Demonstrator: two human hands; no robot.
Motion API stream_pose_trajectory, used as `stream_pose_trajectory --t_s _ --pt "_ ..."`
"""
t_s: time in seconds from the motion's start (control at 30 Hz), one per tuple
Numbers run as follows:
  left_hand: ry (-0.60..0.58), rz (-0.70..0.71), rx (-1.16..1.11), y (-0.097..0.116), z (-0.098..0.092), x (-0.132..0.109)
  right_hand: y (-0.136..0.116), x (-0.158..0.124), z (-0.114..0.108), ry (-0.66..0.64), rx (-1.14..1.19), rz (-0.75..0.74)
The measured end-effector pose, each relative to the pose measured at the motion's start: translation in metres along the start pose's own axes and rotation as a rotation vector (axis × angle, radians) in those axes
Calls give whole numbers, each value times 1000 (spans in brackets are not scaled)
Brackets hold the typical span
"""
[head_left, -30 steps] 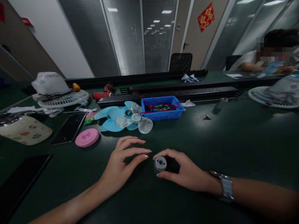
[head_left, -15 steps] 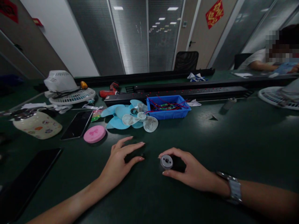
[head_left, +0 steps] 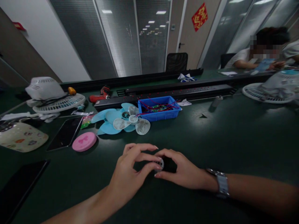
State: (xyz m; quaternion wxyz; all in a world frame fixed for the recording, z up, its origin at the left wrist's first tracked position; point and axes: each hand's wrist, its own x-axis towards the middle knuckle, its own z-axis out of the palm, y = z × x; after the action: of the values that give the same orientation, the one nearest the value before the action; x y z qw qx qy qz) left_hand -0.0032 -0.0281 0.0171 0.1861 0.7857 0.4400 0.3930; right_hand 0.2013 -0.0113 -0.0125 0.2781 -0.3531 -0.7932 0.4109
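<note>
My right hand (head_left: 181, 169) grips a small round metal motor (head_left: 162, 163) between thumb and fingers, upright on the dark green table. Its silver end face points upward. My left hand (head_left: 133, 166) is closed in a pinch over the top of the motor, thumb and fingertips together at its face. Whatever those fingertips hold, if anything, is hidden behind them. Most of the motor's face is covered by the left fingers.
Blue and clear fan blades (head_left: 116, 119) lie beyond my hands, beside a blue bin (head_left: 161, 116) of wired circuit boards. A pink round case (head_left: 84, 141), a phone (head_left: 64, 133) and a mug-like container (head_left: 23, 137) are left. Another metal cylinder (head_left: 217, 101) stands right. A person (head_left: 243, 60) sits across.
My left hand has moved right to the motor and its fingers have closed over the top. The small black part near my left thumb is no longer visible. The view has shifted right.
</note>
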Motion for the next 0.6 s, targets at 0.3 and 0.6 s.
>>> stream_pose_trajectory --t_s 0.3,0.6 --pt "34 -12 -62 -3 3 3 0 0 0 2 -14 -34" --pt "-167 -131 -187 -1 0 9 -3 1 -1 -16 -40 -10"
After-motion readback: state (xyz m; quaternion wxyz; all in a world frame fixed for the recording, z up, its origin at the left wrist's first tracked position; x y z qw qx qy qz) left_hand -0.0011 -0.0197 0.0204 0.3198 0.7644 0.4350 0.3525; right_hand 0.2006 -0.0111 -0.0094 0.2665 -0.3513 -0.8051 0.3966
